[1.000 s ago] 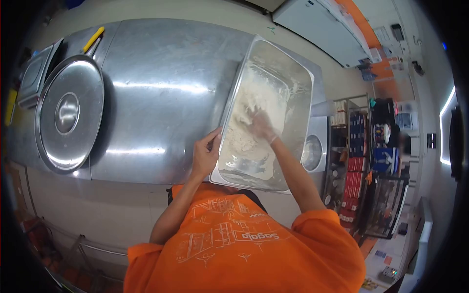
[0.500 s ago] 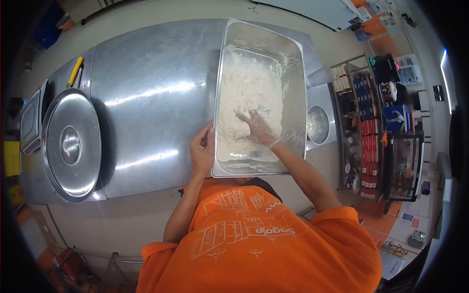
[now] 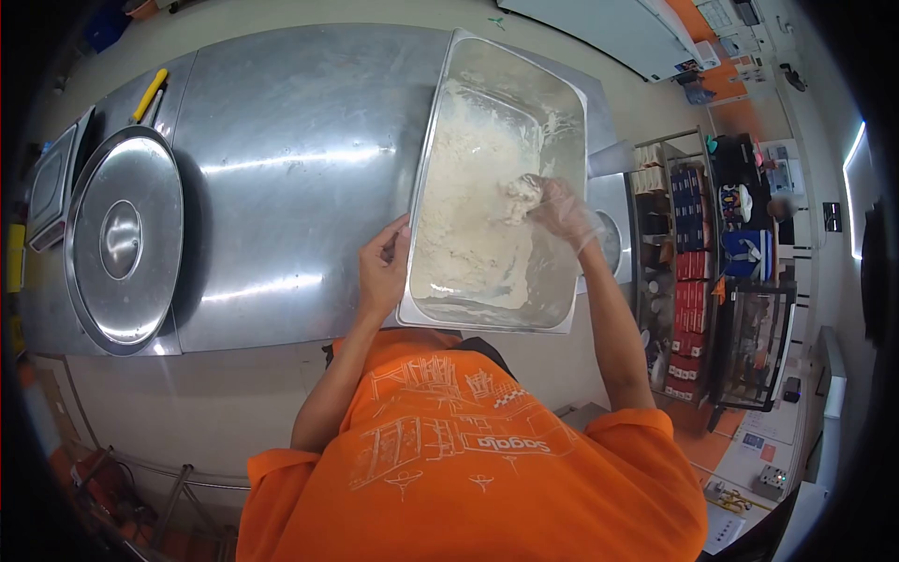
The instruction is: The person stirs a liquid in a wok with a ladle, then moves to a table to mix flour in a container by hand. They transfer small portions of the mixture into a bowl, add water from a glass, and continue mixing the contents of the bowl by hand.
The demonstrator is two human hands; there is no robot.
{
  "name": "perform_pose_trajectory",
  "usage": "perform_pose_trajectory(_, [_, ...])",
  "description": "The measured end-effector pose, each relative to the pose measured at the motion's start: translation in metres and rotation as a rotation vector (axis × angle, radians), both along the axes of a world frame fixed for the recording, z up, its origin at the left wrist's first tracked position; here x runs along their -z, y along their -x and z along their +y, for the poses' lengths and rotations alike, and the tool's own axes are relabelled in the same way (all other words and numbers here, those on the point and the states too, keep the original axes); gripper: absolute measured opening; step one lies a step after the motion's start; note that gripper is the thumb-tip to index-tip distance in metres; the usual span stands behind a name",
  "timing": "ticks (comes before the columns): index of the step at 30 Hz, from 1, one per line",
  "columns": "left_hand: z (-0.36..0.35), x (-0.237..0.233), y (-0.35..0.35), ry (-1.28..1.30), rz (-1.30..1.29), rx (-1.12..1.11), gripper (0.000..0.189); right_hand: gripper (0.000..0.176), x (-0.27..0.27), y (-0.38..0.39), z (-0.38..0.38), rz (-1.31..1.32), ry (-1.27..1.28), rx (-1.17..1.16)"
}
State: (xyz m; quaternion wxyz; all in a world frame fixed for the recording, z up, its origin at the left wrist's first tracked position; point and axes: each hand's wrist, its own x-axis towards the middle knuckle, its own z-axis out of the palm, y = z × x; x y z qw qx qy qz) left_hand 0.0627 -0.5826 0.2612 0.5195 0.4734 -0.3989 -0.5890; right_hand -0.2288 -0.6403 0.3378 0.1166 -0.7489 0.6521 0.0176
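A deep rectangular metal pan (image 3: 554, 273) stands before me with pale, wet-looking dough (image 3: 459, 211) spread over its bottom and smeared on its walls. My right hand (image 3: 565, 215), in a clear plastic glove, is lifted over the pan's right side. Its fingers are closed around a sticky lump of dough (image 3: 521, 199). At the near left edge of the pan, my left hand (image 3: 383, 272) is bare, with its curled fingers gripping the rim; some fingertips are hidden.
On the steel table (image 3: 290, 122), a round metal lid (image 3: 126, 239) lies to the left, near a yellow-handled tool (image 3: 151, 94) and a scale-like device (image 3: 58, 187). A round bowl (image 3: 609, 239) is partly hidden behind my right hand. Loaded shelves (image 3: 690, 272) stand at the right.
My right hand has risen from the dough and moved right and away from me, now with a lump in its fingers. My left hand stays at the rim. The view has shifted slightly.
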Motion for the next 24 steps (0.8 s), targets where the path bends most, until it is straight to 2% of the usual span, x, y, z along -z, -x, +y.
perform_pose_trajectory(4, [0.000,0.004,-0.001,-0.031,0.002,0.001,0.031,0.056,-0.022,-0.006,-0.016,0.092,-0.171,-0.017])
perform_pose_trajectory(6, [0.000,0.006,-0.001,-0.011,-0.020,-0.004,0.032,0.055,-0.024,0.002,-0.020,-0.318,-0.202,-0.083])
perform_pose_trajectory(8, [0.000,0.006,-0.001,-0.023,-0.014,-0.001,0.032,0.053,0.011,0.038,-0.024,-0.355,-0.159,-0.094])
perform_pose_trajectory(10, [0.000,0.007,-0.001,-0.031,-0.010,0.001,0.032,0.051,0.009,0.035,-0.030,-0.395,-0.113,-0.108])
perform_pose_trajectory(12, [0.000,0.011,-0.001,-0.036,-0.009,0.005,0.032,0.051,-0.030,-0.013,-0.028,0.171,-0.204,0.064])
perform_pose_trajectory(13, [0.000,0.010,-0.001,-0.036,-0.012,-0.004,0.032,0.051,-0.018,-0.002,-0.028,0.169,-0.203,0.055])
perform_pose_trajectory(15, [0.000,0.006,-0.001,-0.033,0.021,0.008,0.032,0.046,0.015,0.034,-0.026,-0.168,-0.121,-0.046])
perform_pose_trajectory(19, [0.000,-0.003,-0.006,-0.048,-0.047,0.040,0.032,0.041,-0.009,0.015,-0.011,-0.200,0.062,-0.103])
perform_pose_trajectory(21, [0.000,-0.001,-0.005,-0.037,-0.041,0.028,0.032,0.038,-0.019,0.008,-0.013,-0.407,-0.179,0.256])
perform_pose_trajectory(24, [0.001,0.005,-0.002,-0.041,-0.018,0.007,0.033,0.036,-0.051,-0.014,-0.017,-0.282,-0.230,0.166])
